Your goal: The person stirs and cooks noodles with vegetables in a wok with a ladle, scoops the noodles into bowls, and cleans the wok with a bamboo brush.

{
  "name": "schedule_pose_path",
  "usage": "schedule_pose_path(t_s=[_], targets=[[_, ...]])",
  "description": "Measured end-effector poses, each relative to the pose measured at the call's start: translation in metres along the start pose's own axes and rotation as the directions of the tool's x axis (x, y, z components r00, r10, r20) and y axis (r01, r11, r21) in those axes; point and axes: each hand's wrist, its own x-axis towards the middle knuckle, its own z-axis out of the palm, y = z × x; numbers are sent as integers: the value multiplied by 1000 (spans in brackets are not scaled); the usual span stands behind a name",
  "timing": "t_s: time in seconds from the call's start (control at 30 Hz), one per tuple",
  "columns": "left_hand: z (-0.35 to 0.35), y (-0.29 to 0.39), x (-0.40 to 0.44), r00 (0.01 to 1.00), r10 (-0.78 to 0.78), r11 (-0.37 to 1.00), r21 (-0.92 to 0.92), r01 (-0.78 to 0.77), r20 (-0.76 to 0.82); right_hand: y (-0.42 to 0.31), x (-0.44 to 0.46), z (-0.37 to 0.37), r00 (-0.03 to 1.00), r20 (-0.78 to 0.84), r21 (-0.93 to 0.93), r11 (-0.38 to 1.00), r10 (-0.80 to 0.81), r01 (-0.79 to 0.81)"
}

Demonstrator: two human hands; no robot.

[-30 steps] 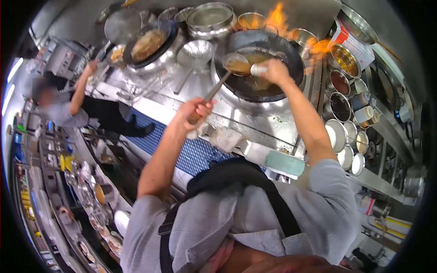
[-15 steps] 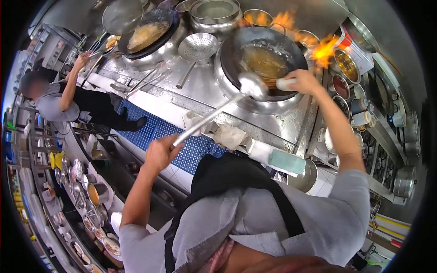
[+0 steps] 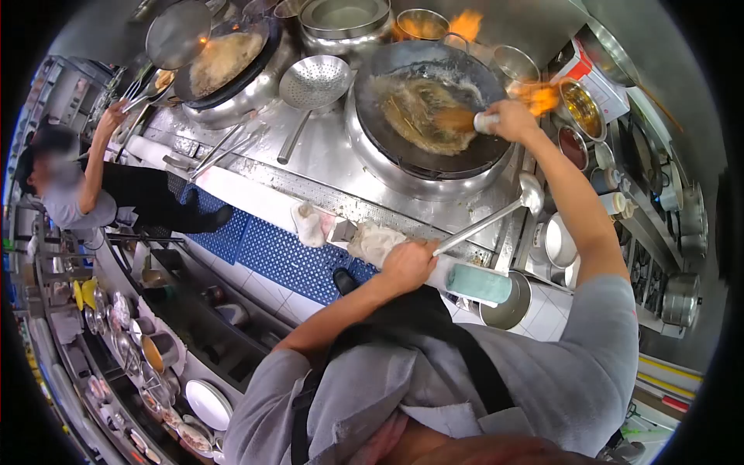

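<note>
My right hand [image 3: 513,122] is closed round the pale wrapped handle of a bamboo wok brush [image 3: 456,119]. Its brown bristles press into brownish, frothy liquid in the large black wok [image 3: 380,143], which sits on a round steel burner ring. Near the counter's front edge, my left hand [image 3: 411,266] grips the end of a long steel ladle [image 3: 484,222]. The ladle's bowl is to the right of the wok, beneath my right forearm, held clear of the wok.
Flames [image 3: 536,98] rise behind and right of the wok. A perforated strainer [image 3: 315,82] lies on the steel counter to its left. Farther left, a co-worker [image 3: 74,178] reaches toward a second wok [image 3: 225,66]. Pots and bottles line the right side, including a bowl of yellow oil [image 3: 581,108].
My left hand has swung right, taking the ladle from over the wok's front edge to the counter on its right. The brush has shifted within the wok, and the liquid is spread wider.
</note>
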Motion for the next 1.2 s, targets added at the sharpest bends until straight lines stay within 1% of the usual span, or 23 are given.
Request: schedule_pose_path(t_s=[0.03,0.1,0.17,0.27,0.3,0.4,0.43,0.47,0.5,0.57,0.6,0.63,0.67,0.7,0.73,0.77,0.8,0.87,0.93,1.0,1.07,1.1,1.2], targets=[[8,1,1,1000,-25,1000,15,25,6,14,16,9,999,8,-22,999,47,-47],[20,8,8,995,-96,995,10,96,34,-11,69,40,966,-171,181,970,194,-163],[37,18,11,980,-182,982,-38,185,83,-73,75,49,956,-151,287,936,253,-202],[80,29,19,982,-137,980,-127,154,128,-118,33,58,975,-73,470,870,210,-152],[81,40,23,968,-92,983,-132,126,235,-125,12,56,980,-84,460,880,178,-120],[157,38,30,958,274,945,-209,-252,82,-120,-67,39,998,-37,453,891,59,-36],[150,46,40,916,339,888,-394,-236,214,-112,-91,28,1000,-14,461,888,13,-5],[138,55,48,853,316,900,-415,-132,415,-96,-120,15,998,-49,422,904,-48,64],[123,64,62,669,418,891,-422,-170,615,-79,-144,-5,996,-19,317,944,-92,94],[102,74,72,485,481,872,-457,-176,730,-24,-162,-32,998,-22,80,995,-60,62],[91,77,70,563,469,869,-470,-155,681,16,-145,-30,1000,-6,48,999,19,-19],[78,79,70,636,448,865,-484,-131,628,46,-121,-19,986,-168,-56,998,24,-34],[66,79,70,703,418,861,-498,-105,575,51,-82,-27,991,-117,-165,983,63,-82],[54,79,71,808,390,881,-435,-187,442,56,-31,-14,977,-4,38,977,212,-212],[40,78,74,885,365,900,-352,-256,288,61,23,27,978,-205,161,985,-22,55],[23,81,80,941,323,899,-343,-272,100,18,38,32,978,-204,149,989,42,-12],[6,79,88,955,279,901,-318,-296,-98,-29,55,28,971,-215,138,987,106,-78],[-21,59,105,908,269,944,-99,-315,-322,-51,101,96,952,-278,159,984,127,-85],[-46,42,113,845,247,968,155,-195,-474,-53,47,59,988,-152,238,971,16,21],[-55,17,122,859,222,945,317,-75,-461,-17,16,47,974,-141,168,965,-179,202],[-44,-16,128,894,188,926,376,-24,-407,11,-3,17,997,-4,139,988,-72,72],[-31,-31,133,918,182,929,367,-43,-353,16,-1,5,1000,-10,77,997,19,-18],[-40,-39,143,951,144,950,306,-56,-275,-21,67,25,961,-175,224,959,213,-171]])
